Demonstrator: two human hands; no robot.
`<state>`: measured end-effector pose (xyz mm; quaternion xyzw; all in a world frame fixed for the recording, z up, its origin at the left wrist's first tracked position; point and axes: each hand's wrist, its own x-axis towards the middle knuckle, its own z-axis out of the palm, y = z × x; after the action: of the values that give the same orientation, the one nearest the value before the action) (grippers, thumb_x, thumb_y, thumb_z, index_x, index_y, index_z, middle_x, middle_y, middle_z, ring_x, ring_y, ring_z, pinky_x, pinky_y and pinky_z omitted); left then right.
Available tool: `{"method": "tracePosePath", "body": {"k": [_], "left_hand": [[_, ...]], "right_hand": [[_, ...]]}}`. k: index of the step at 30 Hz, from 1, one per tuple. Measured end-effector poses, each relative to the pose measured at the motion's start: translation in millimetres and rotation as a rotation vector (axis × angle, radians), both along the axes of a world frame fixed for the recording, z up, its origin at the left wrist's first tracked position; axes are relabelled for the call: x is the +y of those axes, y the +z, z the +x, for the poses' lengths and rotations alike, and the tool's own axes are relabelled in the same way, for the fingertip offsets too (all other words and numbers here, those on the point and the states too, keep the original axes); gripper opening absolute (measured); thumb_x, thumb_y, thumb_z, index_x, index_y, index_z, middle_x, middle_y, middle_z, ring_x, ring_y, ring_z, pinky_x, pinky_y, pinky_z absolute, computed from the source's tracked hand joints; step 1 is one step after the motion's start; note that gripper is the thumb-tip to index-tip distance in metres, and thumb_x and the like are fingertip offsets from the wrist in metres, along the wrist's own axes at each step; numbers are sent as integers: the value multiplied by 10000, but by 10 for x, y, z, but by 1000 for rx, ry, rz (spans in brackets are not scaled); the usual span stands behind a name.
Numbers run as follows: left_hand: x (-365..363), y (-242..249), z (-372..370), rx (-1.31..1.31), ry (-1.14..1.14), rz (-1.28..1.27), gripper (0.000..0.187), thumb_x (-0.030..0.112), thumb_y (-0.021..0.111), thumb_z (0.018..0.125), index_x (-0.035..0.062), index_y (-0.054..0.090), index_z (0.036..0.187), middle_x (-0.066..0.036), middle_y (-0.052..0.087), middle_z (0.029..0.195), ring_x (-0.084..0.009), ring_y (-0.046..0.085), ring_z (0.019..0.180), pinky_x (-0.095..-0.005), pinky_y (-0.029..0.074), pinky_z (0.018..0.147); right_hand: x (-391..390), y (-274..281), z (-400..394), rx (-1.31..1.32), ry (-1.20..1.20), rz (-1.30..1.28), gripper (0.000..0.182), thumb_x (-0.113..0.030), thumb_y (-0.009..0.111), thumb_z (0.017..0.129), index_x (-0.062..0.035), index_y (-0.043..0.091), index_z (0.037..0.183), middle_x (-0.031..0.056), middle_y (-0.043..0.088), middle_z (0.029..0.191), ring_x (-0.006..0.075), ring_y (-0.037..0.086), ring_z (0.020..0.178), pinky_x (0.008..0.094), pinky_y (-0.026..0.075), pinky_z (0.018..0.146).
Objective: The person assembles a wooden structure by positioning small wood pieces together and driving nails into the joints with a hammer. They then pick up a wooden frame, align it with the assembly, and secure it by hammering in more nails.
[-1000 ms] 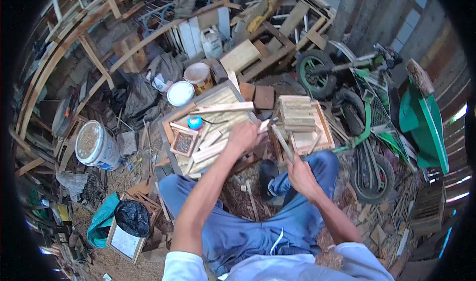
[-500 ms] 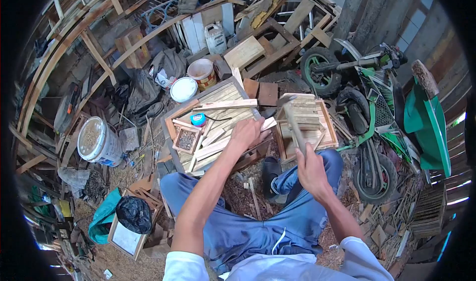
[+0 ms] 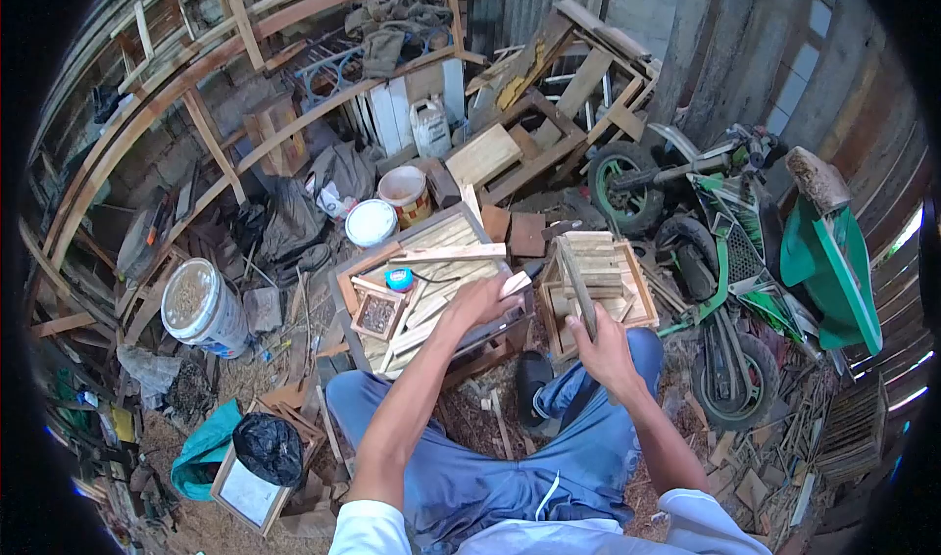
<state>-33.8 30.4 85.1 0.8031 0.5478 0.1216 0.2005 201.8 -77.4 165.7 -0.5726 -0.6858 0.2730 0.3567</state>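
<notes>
My left hand (image 3: 478, 302) is closed around a short pale wooden strip (image 3: 515, 283), whose cut end pokes out past the fingers. It rests over the right edge of a low worktable (image 3: 358, 344) laid with wooden slats. In my right hand (image 3: 603, 351) is a hammer (image 3: 577, 283), gripped by its wooden handle. The dark hammer head points up and away, over the near-left side of a wooden crate (image 3: 639, 266). On the worktable lie a small wooden box (image 3: 376, 314) of what look like nails, a blue-lidded tub (image 3: 399, 279) and a longer wooden strip (image 3: 449, 253).
White buckets (image 3: 201, 305) stand at the left and behind the worktable. A green motorbike (image 3: 720, 261) and a green wheelbarrow (image 3: 828, 271) are at the right. Wood scraps and shavings cover the floor. A black bag (image 3: 268, 449) lies at lower left.
The view has tilted up, so the worktable and crate sit lower in the picture. Both hands keep their holds; the hammer has shifted slightly relative to the crate.
</notes>
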Motion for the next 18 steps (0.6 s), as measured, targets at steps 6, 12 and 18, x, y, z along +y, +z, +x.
{"method": "tracePosePath", "body": {"k": [6, 12, 18], "left_hand": [[-346, 543, -116, -541, 12, -364, 672, 499, 633, 907, 40, 455, 1363, -192, 639, 1117, -274, 620, 983, -383, 478, 834], [-512, 810, -302, -725, -19, -532, 569, 465, 560, 976, 60, 445, 1359, -19, 545, 854, -63, 461, 577, -221, 344, 426], [-609, 734, -437, -1003, -36, -524, 507, 403, 552, 992, 76, 451, 1366, 12, 513, 808, -49, 452, 579, -204, 369, 463]], "right_hand": [[213, -125, -4, -52, 106, -9, 399, -228, 693, 896, 16, 566, 1185, 166, 620, 912, 294, 636, 887, 394, 488, 806], [323, -142, -263, 94, 158, 1, 399, -255, 719, 885, -26, 570, 1175, 109, 599, 894, 267, 629, 881, 386, 494, 806], [616, -374, -339, 529, 321, -251, 305, -222, 726, 893, -47, 513, 1022, 35, 567, 869, 138, 574, 822, 307, 482, 729]]}}
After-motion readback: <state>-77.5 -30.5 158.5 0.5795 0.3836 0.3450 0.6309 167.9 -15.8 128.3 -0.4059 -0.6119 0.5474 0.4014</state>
